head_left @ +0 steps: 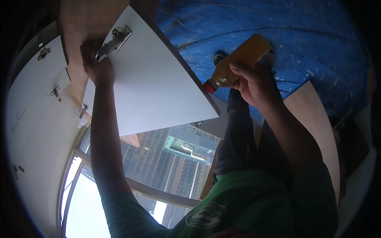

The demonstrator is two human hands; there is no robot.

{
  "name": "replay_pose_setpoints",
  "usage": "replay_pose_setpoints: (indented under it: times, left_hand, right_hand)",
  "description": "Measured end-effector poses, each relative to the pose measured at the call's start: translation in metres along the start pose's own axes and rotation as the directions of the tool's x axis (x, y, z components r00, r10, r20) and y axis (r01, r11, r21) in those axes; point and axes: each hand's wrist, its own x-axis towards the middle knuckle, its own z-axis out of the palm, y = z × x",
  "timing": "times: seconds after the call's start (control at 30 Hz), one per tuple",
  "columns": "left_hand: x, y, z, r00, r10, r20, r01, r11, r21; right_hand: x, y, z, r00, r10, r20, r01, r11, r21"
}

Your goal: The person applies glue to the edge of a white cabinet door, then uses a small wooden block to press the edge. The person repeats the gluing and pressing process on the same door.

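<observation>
Two hands: my left hand (97,65) pinches the metal hinge (114,43) at the white door panel (152,79)'s top corner; my right hand (254,81) is closed around a yellow-handled tool (238,61), just right of the panel.
Panel: stiff, broad, probably heavy, slick-faced; best gripped by its edges.

A blue floor sheet (301,35) and a window (158,166) showing high-rise buildings (174,158).

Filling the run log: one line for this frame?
left hand: at metal hinge on white panel | right hand: grips tan-handled tool | blue floor sheet
</observation>
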Motion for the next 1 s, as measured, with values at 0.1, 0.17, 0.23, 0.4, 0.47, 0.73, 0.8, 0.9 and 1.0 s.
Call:
replay_pose_setpoints:
  times: [0.1,0.17,0.23,0.4,0.47,0.73,0.8,0.9,1.0]
  left_hand:
    - [-0.001,0.007,0.002,0.999,0.04,-0.013,-0.039,0.994,0.099]
    - [0.0,0.006,0.001,0.996,0.088,-0.008,-0.085,0.978,0.189]
    - [0.0,-0.002,-0.005,0.993,0.12,-0.009,-0.115,0.969,0.22]
    - [-0.004,0.027,0.003,0.999,0.031,-0.031,-0.024,0.977,0.213]
    - [-0.003,0.032,0.007,0.999,0.004,-0.047,0.006,0.981,0.193]
    - [-0.001,0.002,-0.003,0.985,0.169,0.036,-0.167,0.885,0.435]
    - [-0.001,0.005,-0.002,0.979,0.197,0.051,-0.196,0.841,0.504]
    - [-0.003,0.011,0.001,0.993,0.115,0.032,-0.116,0.873,0.474]
    - [-0.004,0.005,-0.002,0.994,0.099,0.034,-0.104,0.893,0.439]
  right_hand:
    - [-0.017,0.011,-0.018,0.995,0.094,-0.035,-0.094,0.995,-0.02]
    - [-0.035,0.021,-0.031,0.988,0.148,-0.048,-0.151,0.987,-0.059]
    - [-0.054,0.03,-0.038,0.977,0.203,-0.059,-0.208,0.971,-0.12]
    - [-0.051,0.032,-0.052,0.994,0.058,-0.09,-0.05,0.994,0.095]
    - [-0.045,0.024,-0.047,0.994,-0.066,-0.084,0.078,0.985,0.156]
    - [-0.035,0.019,0.0,0.985,-0.171,-0.008,0.171,0.978,0.118]
    - [-0.017,0.01,0.009,0.972,-0.222,0.073,0.216,0.973,0.079]
    - [-0.006,0.004,0.016,0.965,-0.237,0.108,0.236,0.971,0.025]
    - [-0.025,0.004,0.013,0.983,-0.176,0.059,0.175,0.984,0.014]
